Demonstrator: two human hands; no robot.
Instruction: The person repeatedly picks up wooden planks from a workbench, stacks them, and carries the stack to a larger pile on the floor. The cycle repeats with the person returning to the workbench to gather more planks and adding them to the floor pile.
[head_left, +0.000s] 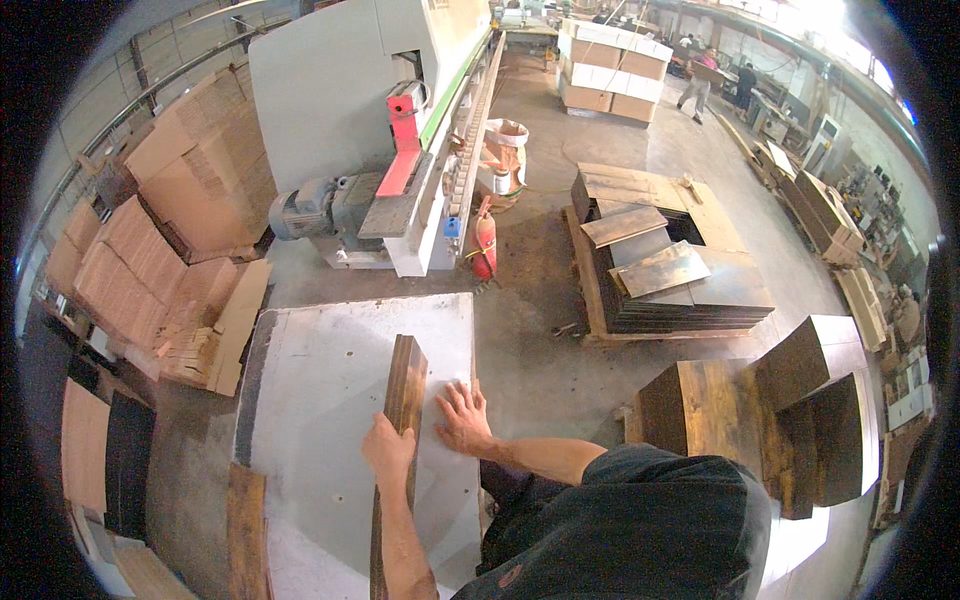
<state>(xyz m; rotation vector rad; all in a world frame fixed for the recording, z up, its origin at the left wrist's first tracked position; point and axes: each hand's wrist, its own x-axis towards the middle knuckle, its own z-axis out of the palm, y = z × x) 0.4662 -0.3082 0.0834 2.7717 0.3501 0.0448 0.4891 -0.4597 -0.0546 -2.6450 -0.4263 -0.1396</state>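
Note:
Before me is a white-topped work table (315, 405) with a worn surface and a few small holes. A narrow stack of brown wooden planks (407, 375) runs lengthwise along it, away from my body. My left hand (390, 448) grips this stack around its middle, thumb on the right side. Just right of the planks, my right hand (463, 421) rests on the tabletop by its right edge, fingers spread and holding nothing. My left forearm hides part of the stack's near half. Another brown plank (247, 525) lies along the table's left edge.
Beyond the table stands a large grey machine (322, 97) with a motor (304, 210). A red fire extinguisher (486, 244) is beside it. Stacked dark panels (675, 300) lie on a pallet, with more board stacks (720, 405) at right. A person (701, 79) carries a board far off.

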